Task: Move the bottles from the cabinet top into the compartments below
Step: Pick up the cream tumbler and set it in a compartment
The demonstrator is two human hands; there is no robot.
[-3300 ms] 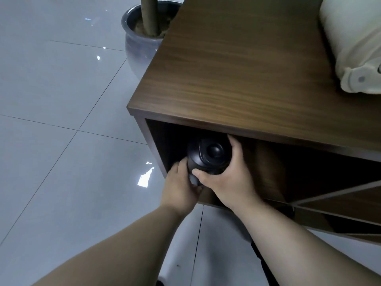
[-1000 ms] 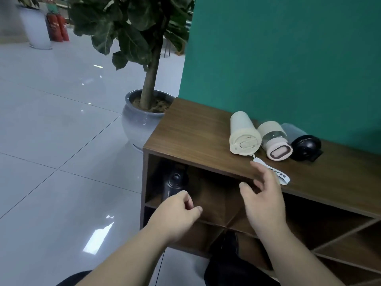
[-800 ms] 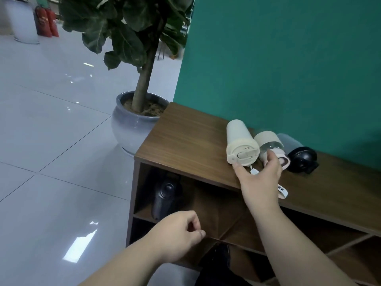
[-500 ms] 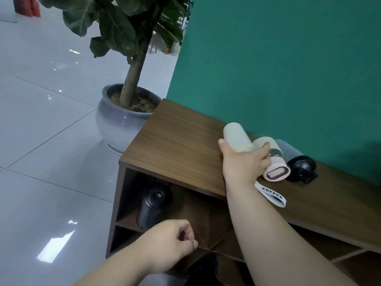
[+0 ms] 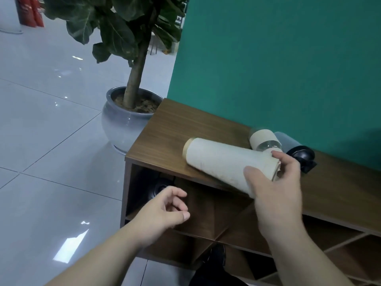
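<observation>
My right hand (image 5: 276,195) clasps the cream cylindrical insulated bottle (image 5: 222,162) at its lid end, above the brown wooden cabinet top (image 5: 175,129). Left hand (image 5: 162,211) loosely curled, empty. Rigid, smooth, probably slippery; grip mid-body.

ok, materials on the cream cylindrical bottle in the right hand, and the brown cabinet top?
Cream cylindrical bottle: matte, no glare, faint scuffs, tan rim at its base; looks like coated metal or plastic, can't tell which. Right hand grips its lid end. Brown cabinet top: straight printed-looking grain, low sheen, thin panel edges; probably wood-grain laminate over board, though real veneer is possible.
</observation>
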